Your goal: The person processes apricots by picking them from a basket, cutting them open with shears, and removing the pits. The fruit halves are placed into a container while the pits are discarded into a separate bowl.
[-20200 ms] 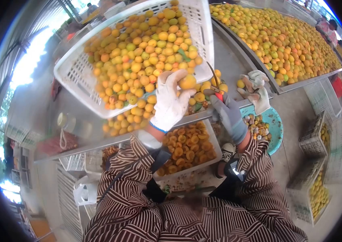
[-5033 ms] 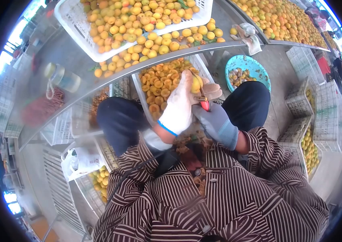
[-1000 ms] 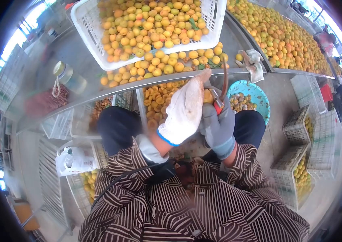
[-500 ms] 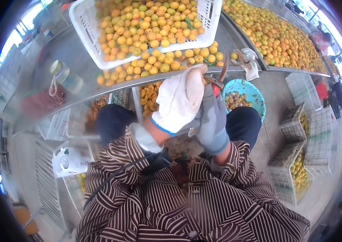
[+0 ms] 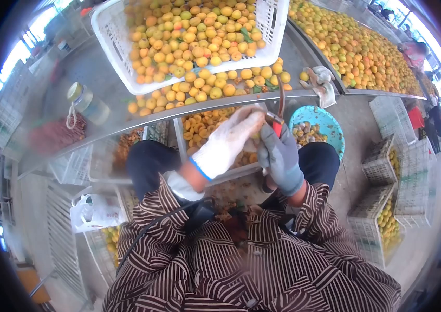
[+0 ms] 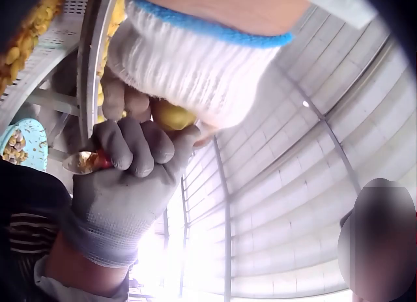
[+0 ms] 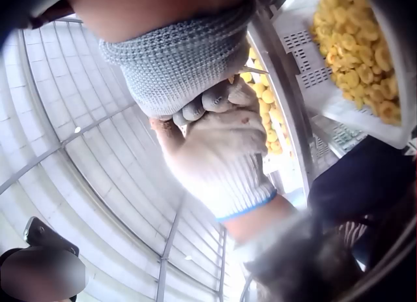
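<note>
In the head view my left hand [image 5: 227,141], in a white glove, reaches in from the left to meet my right hand [image 5: 283,158], in a grey glove. Both are above the lap, just in front of the metal table. An apricot [image 6: 173,115] shows between the gloves in the left wrist view, held by my left hand and partly covered by it. My right hand grips a red-handled knife [image 5: 277,126] whose curved blade points up toward the table. A shiny spoon-shaped metal tip [image 6: 81,162] sticks out from the right fist in the left wrist view.
A white crate [image 5: 281,34] of whole apricots stands tilted on the table [image 5: 179,111], loose apricots before it. Below sits a crate [image 5: 180,140] of apricot halves. A teal basin [image 5: 333,122] stands right, crumpled gloves [image 5: 323,87] above it, a jar [image 5: 91,106] left.
Twenty seconds ago my hands were over the table by the crate; now they are over the lap. Since half a second ago my left hand has shifted down and left, and the hands overlap less.
</note>
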{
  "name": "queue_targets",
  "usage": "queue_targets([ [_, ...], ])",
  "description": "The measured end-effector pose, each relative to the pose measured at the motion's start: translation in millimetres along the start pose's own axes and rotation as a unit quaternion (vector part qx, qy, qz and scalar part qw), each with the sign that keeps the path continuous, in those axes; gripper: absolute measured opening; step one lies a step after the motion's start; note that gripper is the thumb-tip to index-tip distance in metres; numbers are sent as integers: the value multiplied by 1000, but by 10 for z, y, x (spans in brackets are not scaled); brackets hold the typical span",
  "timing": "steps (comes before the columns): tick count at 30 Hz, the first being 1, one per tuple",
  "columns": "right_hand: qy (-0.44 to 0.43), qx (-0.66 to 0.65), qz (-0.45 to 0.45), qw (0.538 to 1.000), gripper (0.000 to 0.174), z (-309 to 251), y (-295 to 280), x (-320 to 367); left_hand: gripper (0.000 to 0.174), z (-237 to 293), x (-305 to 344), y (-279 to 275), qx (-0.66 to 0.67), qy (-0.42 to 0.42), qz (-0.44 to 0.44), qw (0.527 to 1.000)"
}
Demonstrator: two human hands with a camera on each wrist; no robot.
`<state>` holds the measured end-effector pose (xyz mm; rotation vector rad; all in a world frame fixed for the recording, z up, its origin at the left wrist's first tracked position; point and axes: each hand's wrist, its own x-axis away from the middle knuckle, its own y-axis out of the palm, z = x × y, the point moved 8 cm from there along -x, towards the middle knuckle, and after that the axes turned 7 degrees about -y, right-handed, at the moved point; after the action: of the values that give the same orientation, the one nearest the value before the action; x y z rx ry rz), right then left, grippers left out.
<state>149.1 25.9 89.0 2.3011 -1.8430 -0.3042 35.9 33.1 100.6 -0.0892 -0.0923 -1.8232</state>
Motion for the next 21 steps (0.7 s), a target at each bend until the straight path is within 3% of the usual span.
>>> queue_targets([
  [1, -1, -5, -1, 1000, 23, 9, -46, -7, 47, -103, 6, 34, 77, -25, -29, 996],
  [3, 36, 26, -2, 999, 28, 75, -181, -33, 45, -168, 40, -11, 57, -50, -22, 997],
  [5, -5, 13, 15, 1000, 25, 29, -394, -169, 45, -255, 44, -142, -6, -137, 52, 989],
  [6, -39, 13, 50, 998, 25, -58, -565, -272, 48, -347, -48, -286, -101, -150, 76, 981],
  [9, -121, 22, 117, 986, 25, -435, -857, -609, 52, -189, -280, -654, -369, -23, 192, 909],
  [10, -149, -26, 97, 984, 26, -610, -811, -710, 53, -98, -365, -691, -361, -14, 189, 913],
  [13, -198, 9, 120, 973, 34, -809, -973, -1057, 54, 35, -693, -764, -476, 35, 194, 857],
  [14, -195, 10, 149, 969, 35, -801, -1046, -1169, 54, 11, -829, -809, -480, 36, 191, 856],
  [16, -188, -14, 172, 967, 34, -758, -1129, -1314, 53, 7, -1074, -806, -559, 68, 182, 806],
  [21, -163, -26, 204, 965, 31, -529, -1527, -1467, 53, -19, -1514, -718, -603, 45, 153, 782],
])
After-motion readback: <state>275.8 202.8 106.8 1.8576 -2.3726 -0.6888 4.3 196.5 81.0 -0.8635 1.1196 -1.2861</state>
